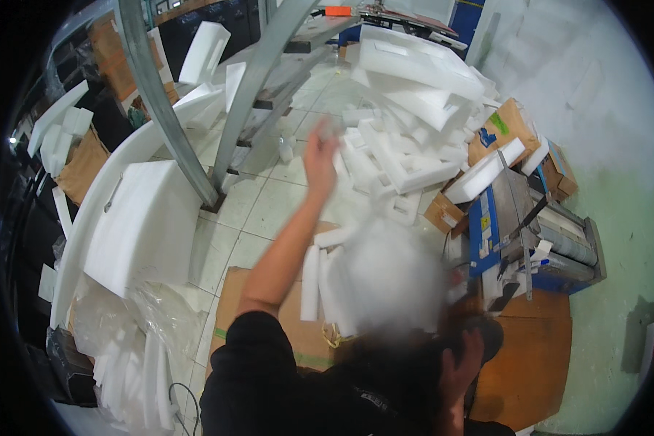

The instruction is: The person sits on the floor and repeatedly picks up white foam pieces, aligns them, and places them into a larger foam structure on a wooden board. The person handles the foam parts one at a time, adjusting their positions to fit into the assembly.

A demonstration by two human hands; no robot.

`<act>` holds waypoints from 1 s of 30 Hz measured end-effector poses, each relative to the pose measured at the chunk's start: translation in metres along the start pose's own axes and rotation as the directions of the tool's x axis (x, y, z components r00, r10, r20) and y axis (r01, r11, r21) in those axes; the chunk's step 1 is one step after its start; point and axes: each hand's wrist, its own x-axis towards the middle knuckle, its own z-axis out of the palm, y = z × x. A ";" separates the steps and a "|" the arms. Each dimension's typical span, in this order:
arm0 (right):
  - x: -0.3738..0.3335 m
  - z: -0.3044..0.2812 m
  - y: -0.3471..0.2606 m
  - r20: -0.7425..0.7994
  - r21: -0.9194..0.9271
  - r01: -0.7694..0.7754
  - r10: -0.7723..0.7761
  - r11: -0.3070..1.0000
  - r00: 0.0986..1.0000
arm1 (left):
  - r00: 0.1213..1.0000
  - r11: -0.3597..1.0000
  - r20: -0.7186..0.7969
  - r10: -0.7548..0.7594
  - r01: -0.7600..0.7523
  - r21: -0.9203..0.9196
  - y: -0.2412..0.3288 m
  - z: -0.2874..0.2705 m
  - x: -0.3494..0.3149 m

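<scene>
My left hand [321, 161] is stretched forward over the tiled floor, left of a heap of white foam pieces [407, 156]. Its fingers point away from me, slightly smeared by motion, and I see nothing plainly held in them. Low on the right, my right hand [463, 367] is raised close to my body with its fingers apart. Between the two hands a large white foam piece [394, 276] is heavily blurred by motion. Whether it touches my right hand I cannot tell. Under it, white foam strips [310, 283] lie on a cardboard sheet [243, 305].
A grey metal frame [232, 123] rises at the left, beside a big white foam block [142, 225]. Clear plastic wrap [163, 316] lies nearer. At right stand a blue and grey roller machine [512, 225] and cardboard boxes [557, 171] along the pale green wall [625, 211].
</scene>
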 end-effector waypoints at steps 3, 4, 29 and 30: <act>-0.011 -0.018 0.019 -0.028 -0.133 -0.014 0.011 0.991 1.000 | 0.974 0.978 0.109 -0.197 0.186 0.098 -0.039 0.034 -0.142; -0.016 -0.020 0.027 -0.041 -0.154 -0.018 0.011 0.988 0.999 | 0.963 0.973 0.148 -0.223 0.211 0.096 -0.048 0.039 -0.181; -0.234 -0.178 0.188 -0.684 -0.119 -0.722 0.471 0.681 0.557 | 0.216 0.835 0.807 -0.550 0.144 0.531 -0.067 0.194 -0.401; -0.241 -0.176 0.193 -0.651 -0.144 -0.742 0.502 0.655 0.569 | 0.229 0.767 0.733 -0.641 0.231 0.598 -0.098 0.173 -0.406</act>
